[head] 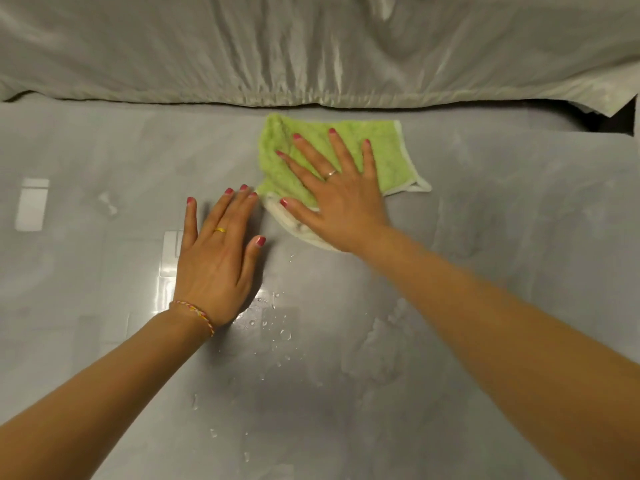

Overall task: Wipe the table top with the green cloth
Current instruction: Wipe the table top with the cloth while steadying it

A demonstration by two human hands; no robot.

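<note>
- At far left of the table (pixel 485 237): pale bright reflections on the grey glossy top, nothing else there.
- Left hand (pixel 218 261): lay flat on the bare top, palm down, fingers straight and slightly apart, holding nothing; fingertips just beside the near-left edge of the cloth, whether touching it or only close, could not tell.
- Just near of the left hand, toward the person: water drops (pixel 277 327) scattered on the top, not yet wiped.
- Green cloth (pixel 388 150): lay at the far middle of the table, close under the hem of the grey wrinkled sheet (pixel 311 46) behind it; crumpled, with white trim along the right and near edges.
- Long axis of the cloth: roughly from far-left to near-right, slanted, though the folds made this only a rough reading.
- Right hand (pixel 339 195): spread wide, palm pressed down on the cloth, fingers pointing away and a little to the left; no pinch, only flat pressure.
- Key relation: cloth sat under the right hand, at the far side; the wet patch lay nearer and a little to the left. Judged from this, next stroke probably a pull back toward the body, done by the right hand, already on the cloth.
- Far right: dull smeared patches on the top, and a dark gap (pixel 620 119) under the sheet's corner.
</note>
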